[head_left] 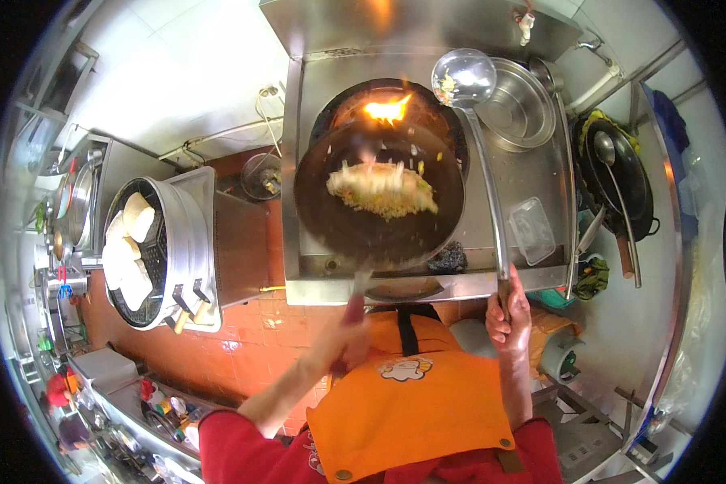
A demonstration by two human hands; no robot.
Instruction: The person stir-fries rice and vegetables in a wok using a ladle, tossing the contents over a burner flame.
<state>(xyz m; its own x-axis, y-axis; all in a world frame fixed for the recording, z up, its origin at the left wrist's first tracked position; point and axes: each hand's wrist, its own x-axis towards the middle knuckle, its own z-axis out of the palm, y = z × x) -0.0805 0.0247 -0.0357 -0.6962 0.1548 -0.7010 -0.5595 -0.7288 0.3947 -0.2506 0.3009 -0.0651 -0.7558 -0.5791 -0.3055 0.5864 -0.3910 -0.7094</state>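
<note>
My left hand [352,343], blurred by motion, is closed around the handle [355,305] of a dark wok [320,227]. The wok is tilted over the front of a burner [333,106], where an orange flame [388,111] rises behind its far rim. A blurred mass of fried food [384,189], pale with green and yellow bits, is in motion over the wok, with loose pieces around it. In my right hand [509,314] is the handle of a long steel ladle [487,163]. Its bowl [463,78] has food bits stuck to it and is raised beside the burner, overlapping a steel pot [526,112].
A clear plastic container [532,230] and a dark scouring pad [448,258] lie on the steel stove top [502,181]. Another wok [632,199] with a ladle stands right. On the left, a metal steamer [184,242] holds white buns [138,218]. People are at the far lower left.
</note>
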